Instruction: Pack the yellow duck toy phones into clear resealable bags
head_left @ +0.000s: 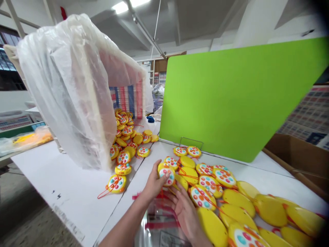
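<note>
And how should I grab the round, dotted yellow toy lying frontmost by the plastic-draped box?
I'd pinch the round, dotted yellow toy by its rim, coming from the right: that side looks open, while its thin orange cord trails left.

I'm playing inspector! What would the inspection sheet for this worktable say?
Surface: white tabletop, dark seams, small black marks.
Job's things: yellow oval toys, dotted or plain side up; clear plastic bag, pink-striped.
Clutter: small dark-blue item behind, unidentifiable.
Hands: left hand pinches a dotted toy, thumb in front; right hand open just below, contact unclear.
Cables: thin white cord overhead; orange cords on toys.
Surroundings: large green board; plastic-draped container with toys inside; cardboard box, right.
</note>
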### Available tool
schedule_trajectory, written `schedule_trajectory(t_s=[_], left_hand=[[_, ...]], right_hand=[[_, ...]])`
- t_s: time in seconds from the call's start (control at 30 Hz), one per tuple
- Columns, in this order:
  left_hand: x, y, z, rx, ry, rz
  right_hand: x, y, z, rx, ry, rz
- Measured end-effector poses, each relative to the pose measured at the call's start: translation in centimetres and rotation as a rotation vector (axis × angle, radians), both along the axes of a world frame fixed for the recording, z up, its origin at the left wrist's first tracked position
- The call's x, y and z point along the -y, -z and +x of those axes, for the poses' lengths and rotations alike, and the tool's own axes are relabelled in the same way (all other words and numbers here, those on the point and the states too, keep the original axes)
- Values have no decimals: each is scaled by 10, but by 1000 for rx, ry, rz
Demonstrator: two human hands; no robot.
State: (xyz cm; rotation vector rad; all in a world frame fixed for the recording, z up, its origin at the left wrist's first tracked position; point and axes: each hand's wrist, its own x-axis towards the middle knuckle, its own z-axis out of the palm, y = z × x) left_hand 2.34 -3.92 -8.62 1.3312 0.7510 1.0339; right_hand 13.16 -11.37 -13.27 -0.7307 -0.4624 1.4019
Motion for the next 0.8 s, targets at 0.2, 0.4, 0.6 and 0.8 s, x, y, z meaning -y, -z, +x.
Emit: schedule_trajectory(t_s=[0.2, 0.4, 0.6, 0.8], left_hand=[[-41, -17, 31, -219, 182, 368], [-125, 4, 5, -527, -352, 405], [-152, 23, -30, -647, -466, 348], [-130, 10, -32, -675, -287, 390]], right_hand=[[0, 7, -4, 73, 48, -46], [-6, 14, -4, 118, -13, -41], [-13, 19, -1, 144, -42, -9], [-6, 10, -3, 141, -10, -29]])
